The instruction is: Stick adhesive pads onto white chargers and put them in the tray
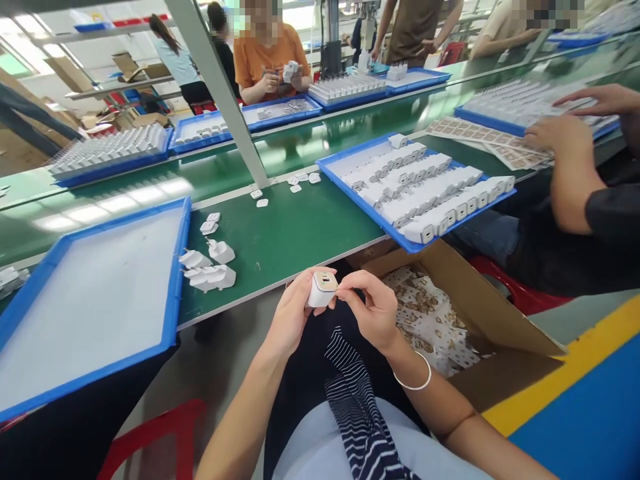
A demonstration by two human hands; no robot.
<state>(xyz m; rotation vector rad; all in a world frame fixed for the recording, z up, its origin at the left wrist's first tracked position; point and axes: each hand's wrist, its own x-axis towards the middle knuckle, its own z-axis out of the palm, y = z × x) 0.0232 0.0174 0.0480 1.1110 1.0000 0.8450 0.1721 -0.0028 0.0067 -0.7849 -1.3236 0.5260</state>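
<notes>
Both hands working over the lap, at 6 o'clock from the green bench (295,233). Left hand (290,310) clamping a white charger (323,289) by its body; right hand (373,310) pinching at the port face with fingertips closed on its edge. Charger being held clear of the bench, unsupported from below. Loose chargers (210,267) lying at 10 o'clock beside an empty blue tray (175,280); filled tray (415,190) at 1 o'clock; open carton (450,313) at 3 o'clock. Likely risks: charger slipping from the smooth-sided grip and dropping to the floor or carton; fingernail pressure marking the port face.
</notes>
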